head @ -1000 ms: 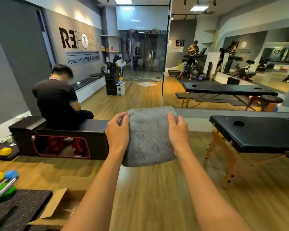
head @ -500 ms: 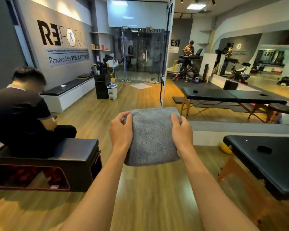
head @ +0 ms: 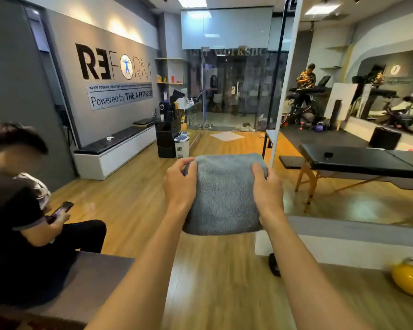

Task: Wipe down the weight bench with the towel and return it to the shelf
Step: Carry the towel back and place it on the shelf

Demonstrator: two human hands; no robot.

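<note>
A folded grey towel hangs in front of me at chest height, held by both hands. My left hand grips its upper left edge and my right hand grips its upper right edge. Wall shelves with small orange and red items are at the far end, left of the glass doors. A long black padded bench on a white base runs along the left wall. The box-shaped bench at lower left has a person sitting on it.
A seated person with a phone is close on my left. A black massage table shows in the mirror wall at right. A yellow kettlebell lies on the floor at lower right. A black cabinet and a white bin stand ahead.
I have moved forward, so the seated person and box bench slid to my near left. The black table at right has left the view. Both hands keep the same hold on the towel.
</note>
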